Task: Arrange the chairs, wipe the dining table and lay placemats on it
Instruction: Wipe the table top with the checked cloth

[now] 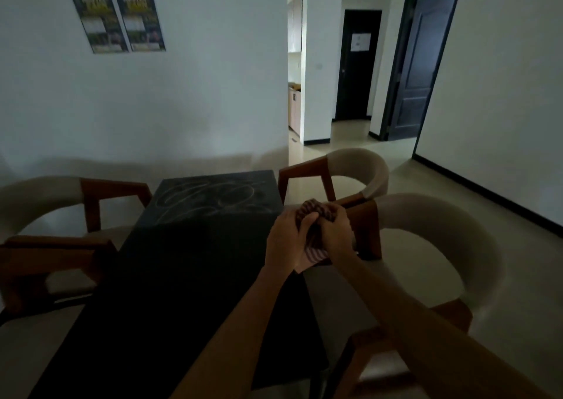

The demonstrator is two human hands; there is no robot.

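We bunch the striped cloth (315,212) above the dark worktop's (189,264) right edge, left hand (286,237) and right hand (335,231) curled around it (soft, light, best gripped in a wad).

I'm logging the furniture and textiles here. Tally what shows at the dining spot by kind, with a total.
Curved cream-upholstered wooden armchairs: 4
Dark rectangular dining table: 1
Striped cloth, gripped by left hand and right hand: 1
Placemats on the table: 0
Total: 6
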